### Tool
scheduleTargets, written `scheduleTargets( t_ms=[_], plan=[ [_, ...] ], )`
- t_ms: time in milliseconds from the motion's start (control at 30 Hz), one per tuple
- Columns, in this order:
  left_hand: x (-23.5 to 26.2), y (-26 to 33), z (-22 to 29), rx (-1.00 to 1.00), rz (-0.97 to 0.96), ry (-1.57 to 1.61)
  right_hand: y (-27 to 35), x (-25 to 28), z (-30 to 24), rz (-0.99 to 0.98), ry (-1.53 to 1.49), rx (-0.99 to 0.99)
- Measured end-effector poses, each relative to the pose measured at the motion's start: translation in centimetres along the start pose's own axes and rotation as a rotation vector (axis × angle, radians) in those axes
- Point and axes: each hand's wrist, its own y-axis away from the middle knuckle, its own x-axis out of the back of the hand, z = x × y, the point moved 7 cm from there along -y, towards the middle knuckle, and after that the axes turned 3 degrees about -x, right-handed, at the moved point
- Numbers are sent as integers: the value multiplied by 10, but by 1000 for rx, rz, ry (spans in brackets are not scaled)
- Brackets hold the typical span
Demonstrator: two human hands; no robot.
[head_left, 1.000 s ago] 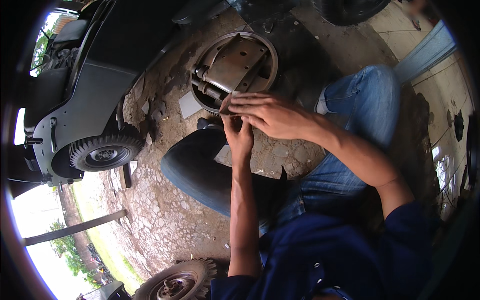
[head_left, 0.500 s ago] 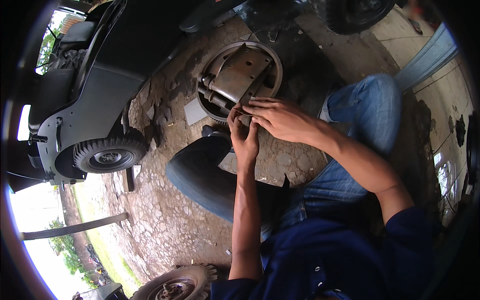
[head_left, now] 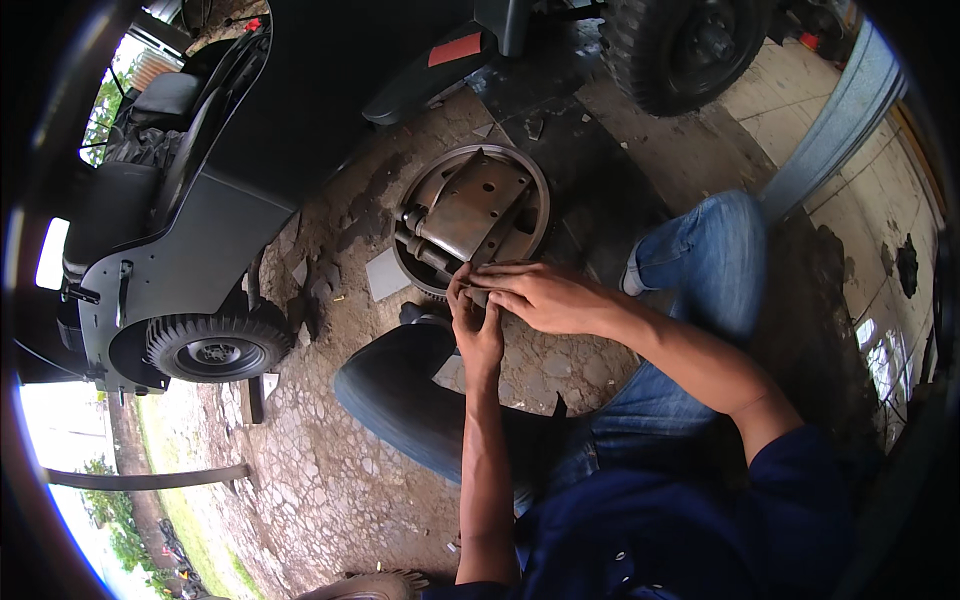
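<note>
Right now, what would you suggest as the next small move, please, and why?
Perhaps ease the right hand back slightly, because it partly covers the small grey-brown piece that the left hand holds, hiding its full shape.

One view as I see it from here: left fisheye, worn on the head, facing down over shirt and jeans. Left hand and right hand near, mid-frame; floor around, car farther off, picture-left. Wide, edges bending toward dark rim.

Curved plate: smooth metal, faint gloss. Round rim: dull metal. Ground: rough.
</note>
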Motion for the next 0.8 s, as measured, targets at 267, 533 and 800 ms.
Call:
scheduleTargets(
  t_ms=[267,533,800],
  plan=[
    [-3,3,0,43,12,46,4,2,-7,95,9,185],
    [-1,0,-1,20,-37,-11,3,0,-13,186,40,370],
    [-4,2,7,25,-17,-41,2,-5,-6,77,18,227]
  ],
)
